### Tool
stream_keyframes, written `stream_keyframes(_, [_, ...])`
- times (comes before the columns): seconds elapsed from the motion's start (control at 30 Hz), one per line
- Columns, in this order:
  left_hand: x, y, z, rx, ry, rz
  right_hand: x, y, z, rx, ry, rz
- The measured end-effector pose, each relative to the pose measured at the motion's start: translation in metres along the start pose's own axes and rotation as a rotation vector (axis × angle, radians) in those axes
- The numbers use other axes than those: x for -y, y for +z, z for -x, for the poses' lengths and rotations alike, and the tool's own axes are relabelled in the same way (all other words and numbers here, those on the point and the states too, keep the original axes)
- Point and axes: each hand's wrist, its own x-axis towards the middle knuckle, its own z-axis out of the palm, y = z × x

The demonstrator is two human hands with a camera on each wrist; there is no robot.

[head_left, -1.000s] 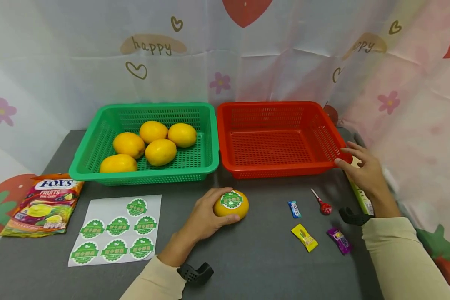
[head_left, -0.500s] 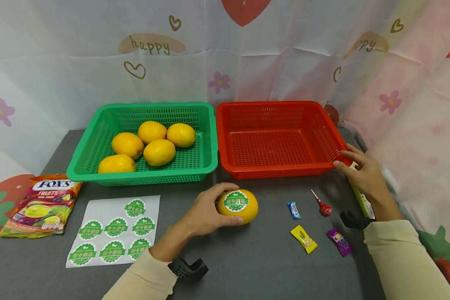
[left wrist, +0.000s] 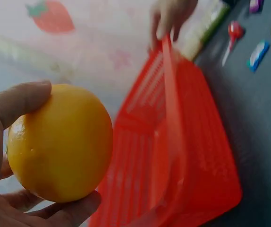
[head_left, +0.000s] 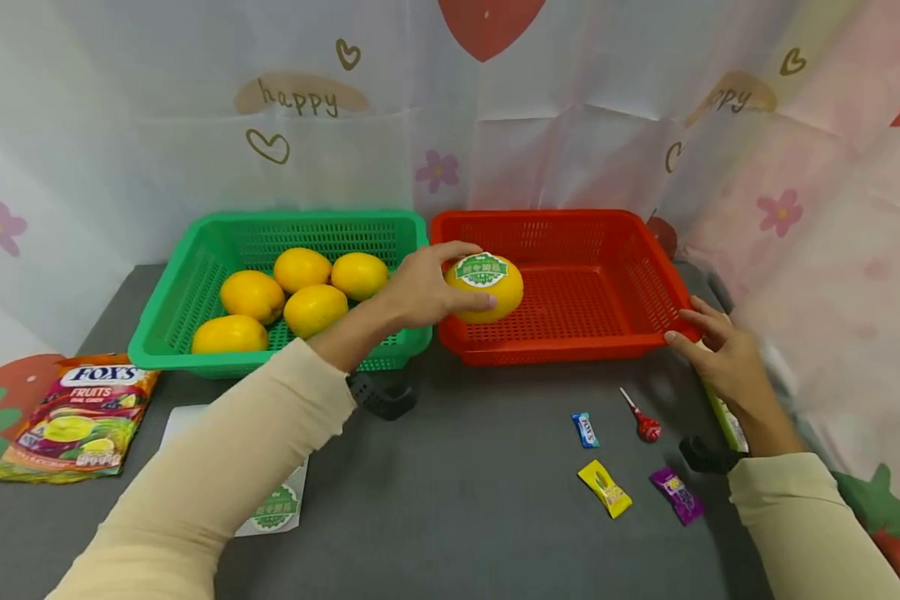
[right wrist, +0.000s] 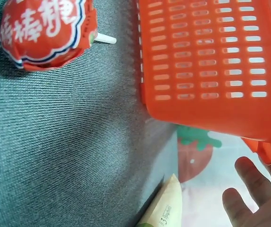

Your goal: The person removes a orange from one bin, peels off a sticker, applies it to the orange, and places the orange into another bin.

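Note:
A yellow mango with a green-and-white round sticker is held in my left hand, above the near left part of the red basket. In the left wrist view the thumb and fingers curl round the mango; the sticker is hidden there. My right hand holds the red basket's near right corner, thumb and fingers at the rim. Some of its fingertips show beside that rim in the right wrist view. Several more mangoes lie in the green basket.
A sticker sheet lies partly under my left forearm. At left is a Fox's candy bag. A lollipop and blue, yellow and purple wrapped candies lie at right. A pale packet stands near the red basket.
My left hand has lifted the stickered mango off the table and carried it forward to the red basket. The left forearm now covers much of the sticker sheet. My right hand stays at the basket corner.

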Motion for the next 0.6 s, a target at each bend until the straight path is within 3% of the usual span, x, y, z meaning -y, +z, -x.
stream_keyframes(0.17, [0.006,0.003,-0.049,0.029,-0.138,-0.018,-0.005,0.002,0.000,0.001,-0.015,-0.005])
stream_keyframes(0.37, [0.007,0.028,-0.100,0.065,-0.306,0.031,-0.007,0.000,-0.002,-0.005,-0.046,0.005])
stream_keyframes(0.6, [0.013,0.060,-0.134,0.047,-0.469,0.068,-0.004,-0.003,-0.001,0.002,-0.060,0.046])
